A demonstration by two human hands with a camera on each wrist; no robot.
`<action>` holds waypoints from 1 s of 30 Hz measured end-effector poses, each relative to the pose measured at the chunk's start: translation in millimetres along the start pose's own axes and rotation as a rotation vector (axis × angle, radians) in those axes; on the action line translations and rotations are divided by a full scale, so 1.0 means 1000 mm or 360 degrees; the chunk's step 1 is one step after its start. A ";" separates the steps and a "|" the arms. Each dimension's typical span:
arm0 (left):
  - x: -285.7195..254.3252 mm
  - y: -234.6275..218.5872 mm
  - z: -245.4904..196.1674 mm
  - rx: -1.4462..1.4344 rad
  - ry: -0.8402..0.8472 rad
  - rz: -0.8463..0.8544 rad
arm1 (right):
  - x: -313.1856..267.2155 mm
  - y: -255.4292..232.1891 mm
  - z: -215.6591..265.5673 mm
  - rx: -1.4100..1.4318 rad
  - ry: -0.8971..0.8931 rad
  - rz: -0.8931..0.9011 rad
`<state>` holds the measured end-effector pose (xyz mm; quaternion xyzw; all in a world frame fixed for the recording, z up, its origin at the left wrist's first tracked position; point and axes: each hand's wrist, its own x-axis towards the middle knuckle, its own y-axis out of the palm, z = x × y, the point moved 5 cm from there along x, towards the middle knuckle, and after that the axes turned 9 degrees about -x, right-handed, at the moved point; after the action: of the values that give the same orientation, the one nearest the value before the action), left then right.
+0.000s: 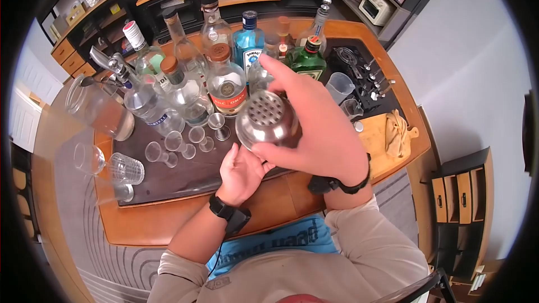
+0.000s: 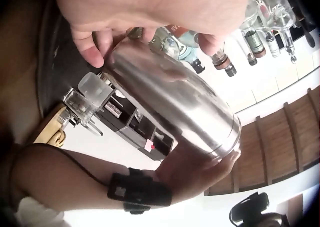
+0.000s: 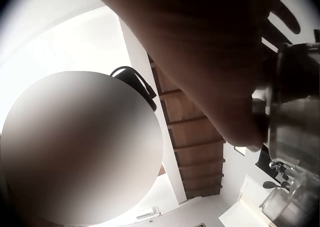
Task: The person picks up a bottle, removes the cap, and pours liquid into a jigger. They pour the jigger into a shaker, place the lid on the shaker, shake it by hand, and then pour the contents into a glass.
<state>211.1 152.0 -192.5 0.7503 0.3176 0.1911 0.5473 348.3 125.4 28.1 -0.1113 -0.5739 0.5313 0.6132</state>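
A metal shaker with a perforated domed top faces the head camera. My right hand grips it near that top, thumb on one side and fingers round the other. At the shaker's far end is my left hand, palm up and loosely cupped, its fingers close against the metal; whether they bear weight I cannot tell. In the right wrist view, my right hand is dark beside a shiny vessel at the right edge.
Several bottles stand behind the shaker, among them a blue one and a green one. Small jiggers, a ribbed glass and a large jar are left. Right are a plastic cup, bar tools and a wooden board.
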 end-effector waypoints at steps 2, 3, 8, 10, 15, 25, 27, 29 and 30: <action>0.005 -0.022 0.005 -0.0101 -0.0037 0.0084 | 0.003 0.006 -0.015 -0.0010 0.0173 0.0022; 0.006 -0.021 0.005 -0.0197 -0.0075 0.0176 | 0.003 0.009 -0.023 -0.0027 0.0345 0.0037; 0.006 -0.015 0.001 -0.0073 0.0000 0.0024 | -0.002 0.003 -0.012 0.0100 0.0160 0.0048; 0.004 -0.016 0.004 -0.0119 -0.0026 0.0036 | -0.001 0.011 -0.018 0.0107 0.0250 0.0050; 0.005 -0.007 -0.004 -0.0059 0.0003 -0.0029 | -0.005 -0.004 -0.016 0.0076 0.0261 0.0146; 0.004 -0.006 0.002 -0.0121 -0.0020 0.0054 | -0.003 0.000 -0.011 0.0052 0.0202 0.0169; 0.002 -0.012 0.006 -0.0121 -0.0039 0.0053 | 0.001 0.010 -0.009 -0.0030 0.0047 0.0065; 0.004 -0.016 0.008 -0.0162 -0.0035 0.0087 | 0.002 0.008 -0.016 0.0017 0.0229 0.0112; 0.004 -0.015 0.005 -0.0152 -0.0029 0.0121 | 0.002 0.003 -0.019 -0.0048 0.0315 0.0122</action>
<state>213.5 154.5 -208.7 0.7367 0.2744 0.2198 0.5777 361.9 137.2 20.4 -0.1943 -0.5138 0.5320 0.6444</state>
